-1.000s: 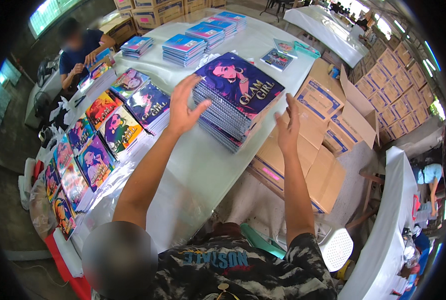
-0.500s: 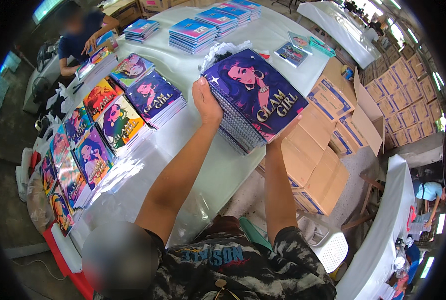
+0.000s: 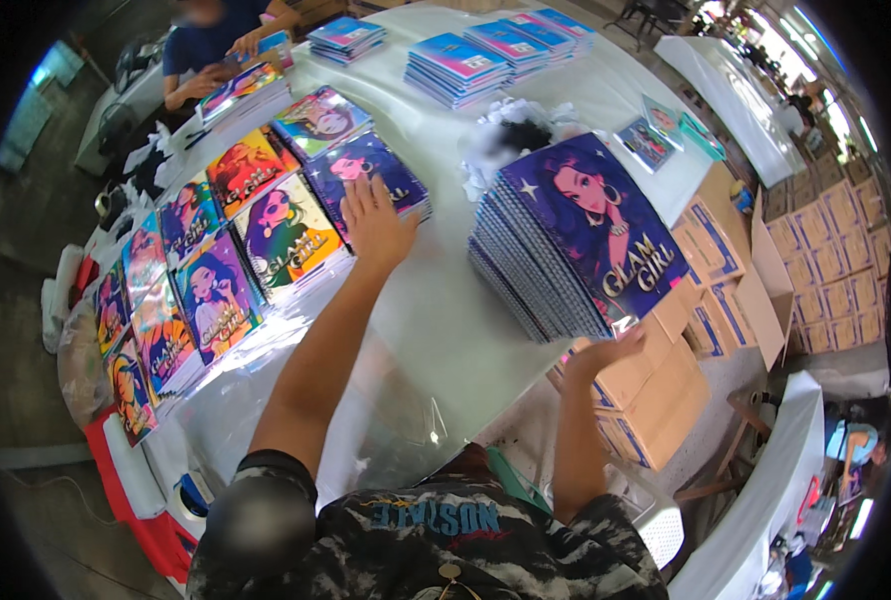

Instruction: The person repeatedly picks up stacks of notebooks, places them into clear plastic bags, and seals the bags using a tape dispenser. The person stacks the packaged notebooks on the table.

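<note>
A tall stack of spiral notebooks (image 3: 606,215) with dark purple covers sits at the table's right edge, coil bindings facing left. My right hand (image 3: 606,358) touches the stack's near lower corner with its fingers stretched out; part of the fingertips is hidden by the stack. My left hand (image 3: 378,228) lies with spread fingers on a lower stack of matching purple notebooks (image 3: 351,165), at the corner of a block of notebook stacks. Next to that hand are a yellow and green-covered notebook (image 3: 288,235) and a light, colourful one (image 3: 323,122).
Blue and pink booklets (image 3: 456,65) stand in piles along the far side of the table (image 3: 436,330). Crumpled white and black material (image 3: 516,130) lies behind the tall stack. Cardboard boxes (image 3: 656,410) stand at the right. A co-worker (image 3: 211,50) handles notebooks at the far left.
The tall stack, earlier between both hands, now rests at the table's right edge. My left hand has left it and moved left onto the lower purple stack. My right hand stays at its near corner.
</note>
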Action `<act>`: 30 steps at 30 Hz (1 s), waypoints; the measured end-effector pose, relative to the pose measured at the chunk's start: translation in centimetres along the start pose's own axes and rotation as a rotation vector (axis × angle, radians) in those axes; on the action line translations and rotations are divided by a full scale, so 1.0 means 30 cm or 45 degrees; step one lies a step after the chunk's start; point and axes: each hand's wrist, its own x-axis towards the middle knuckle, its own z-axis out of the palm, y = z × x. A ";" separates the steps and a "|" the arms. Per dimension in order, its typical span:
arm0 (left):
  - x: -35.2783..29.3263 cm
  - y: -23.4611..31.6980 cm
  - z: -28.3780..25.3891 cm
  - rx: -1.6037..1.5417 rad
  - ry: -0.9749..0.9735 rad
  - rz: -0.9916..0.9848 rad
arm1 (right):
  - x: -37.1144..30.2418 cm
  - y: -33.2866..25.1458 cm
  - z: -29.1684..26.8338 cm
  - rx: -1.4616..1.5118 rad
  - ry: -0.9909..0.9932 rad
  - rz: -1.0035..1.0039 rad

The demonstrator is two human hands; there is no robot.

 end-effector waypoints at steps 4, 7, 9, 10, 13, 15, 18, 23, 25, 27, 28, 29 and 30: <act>-0.081 -0.097 -0.106 -0.267 -0.539 -0.187 | -0.407 0.065 -0.147 -0.145 -0.507 0.422; -0.075 -0.018 -0.448 -0.739 -0.636 -0.650 | -0.508 -0.156 -0.058 0.465 -1.052 1.324; -0.148 0.023 -0.629 -1.171 -0.554 -0.736 | -0.485 -0.231 0.035 0.955 -1.219 1.768; -0.171 0.012 -0.645 -1.390 -0.445 -0.819 | -0.454 -0.255 0.086 1.170 -1.288 1.861; -0.221 -0.151 -0.631 -1.605 -0.331 -0.851 | -0.377 -0.234 0.174 1.043 -1.385 1.784; -0.123 -0.290 -0.566 -1.138 -0.226 -0.866 | -0.387 -0.226 0.160 0.817 -1.395 1.656; -0.172 -0.529 -0.363 -0.040 -0.561 -0.169 | -0.436 -0.288 0.092 0.766 -1.376 1.580; -0.140 -0.436 -0.349 -0.109 -1.074 -0.049 | -0.415 -0.361 -0.136 0.695 -1.371 1.314; -0.121 -0.474 -0.371 -0.224 -1.038 -0.053 | -0.410 -0.392 -0.175 0.680 -1.339 1.241; -0.128 -0.573 -0.380 -0.229 -0.621 -0.112 | -0.415 -0.447 -0.181 0.671 -1.323 1.177; -0.120 -0.618 -0.414 -0.091 -0.534 -0.250 | -0.408 -0.428 -0.193 0.647 -1.404 1.195; -0.115 -0.645 -0.466 -0.361 -0.082 -0.357 | -0.425 -0.439 -0.194 0.653 -1.427 1.162; -0.079 -0.609 -0.569 -0.524 0.097 -0.569 | -0.445 -0.459 -0.193 0.652 -1.431 1.124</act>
